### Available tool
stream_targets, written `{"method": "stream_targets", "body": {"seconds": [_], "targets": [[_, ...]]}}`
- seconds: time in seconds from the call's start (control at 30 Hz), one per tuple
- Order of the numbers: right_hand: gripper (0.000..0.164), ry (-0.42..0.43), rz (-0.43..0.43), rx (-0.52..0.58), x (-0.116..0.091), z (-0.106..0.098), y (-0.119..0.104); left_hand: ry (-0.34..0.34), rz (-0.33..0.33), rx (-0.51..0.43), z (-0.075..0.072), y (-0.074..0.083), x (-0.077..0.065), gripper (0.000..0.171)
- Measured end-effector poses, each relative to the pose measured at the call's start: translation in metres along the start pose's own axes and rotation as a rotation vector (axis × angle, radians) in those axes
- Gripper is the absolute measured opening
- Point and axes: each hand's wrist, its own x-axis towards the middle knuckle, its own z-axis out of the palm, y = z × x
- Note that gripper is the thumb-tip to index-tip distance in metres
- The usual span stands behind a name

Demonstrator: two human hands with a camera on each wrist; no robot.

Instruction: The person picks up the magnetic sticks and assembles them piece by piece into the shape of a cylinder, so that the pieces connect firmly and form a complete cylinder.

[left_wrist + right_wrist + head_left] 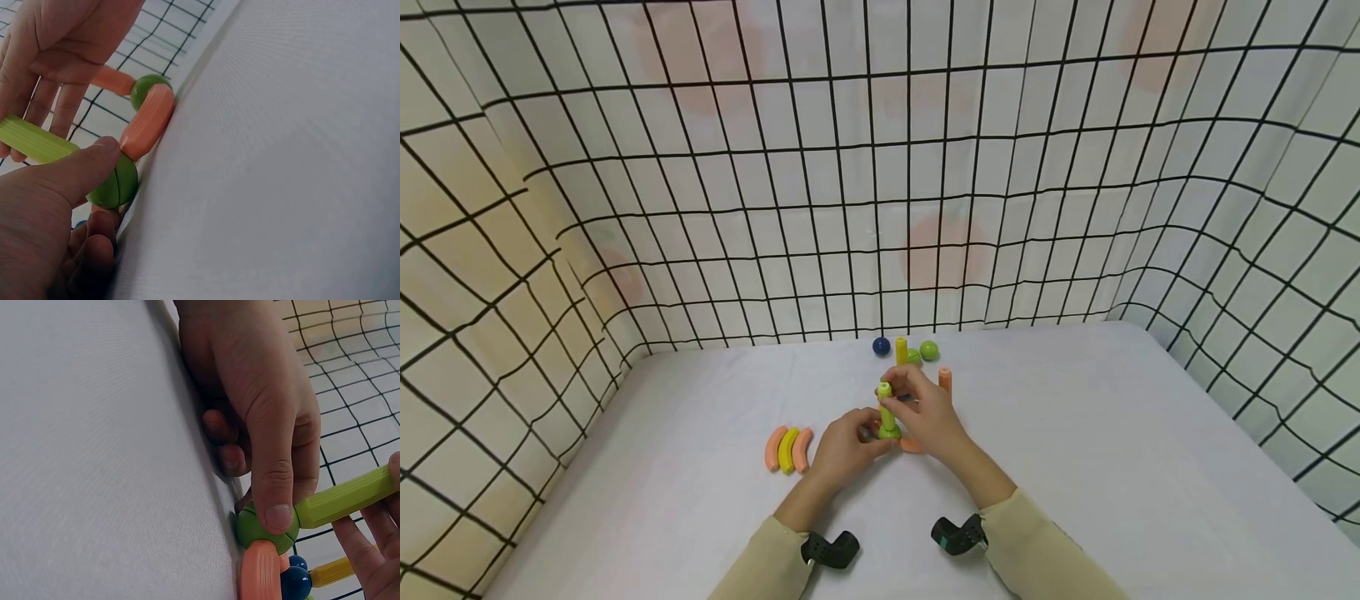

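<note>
A yellow-green rod (887, 410) stands upright on a green ball (890, 432) in the middle of the table. My left hand (844, 450) grips the ball low down; its thumb (81, 169) presses on the ball in the left wrist view. My right hand (931, 414) holds the rod near its upper end. In the left wrist view a curved orange piece (149, 122) runs from the held ball to another green ball (147, 89). A blue ball (295, 582) and a yellow rod (334, 571) show behind in the right wrist view.
Two curved orange pieces (775, 448) and a curved yellow piece (787, 451) lie left of my hands. Behind them are a dark blue ball (882, 346), a yellow rod (901, 351) and a green ball (929, 350). An orange rod (945, 380) stands at right. Black netting (850, 204) encloses the table.
</note>
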Motion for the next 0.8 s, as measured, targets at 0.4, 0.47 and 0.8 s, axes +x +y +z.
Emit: {"method": "stream_targets", "body": {"seconds": [0.4,0.47,0.8], "targets": [[0.033,0.001,-0.060,-0.064,-0.003,-0.002,0.000,-0.003,0.001,0.004,0.000,0.000,0.001,0.034],[0.034,0.006,-0.075,-0.066,-0.003,-0.003,-0.001,-0.001,0.001,0.005,0.000,0.000,0.001,0.034],[0.040,0.075,-0.167,-0.164,-0.011,-0.012,-0.021,-0.014,0.004,-0.004,0.001,-0.001,0.001,0.037]]}}
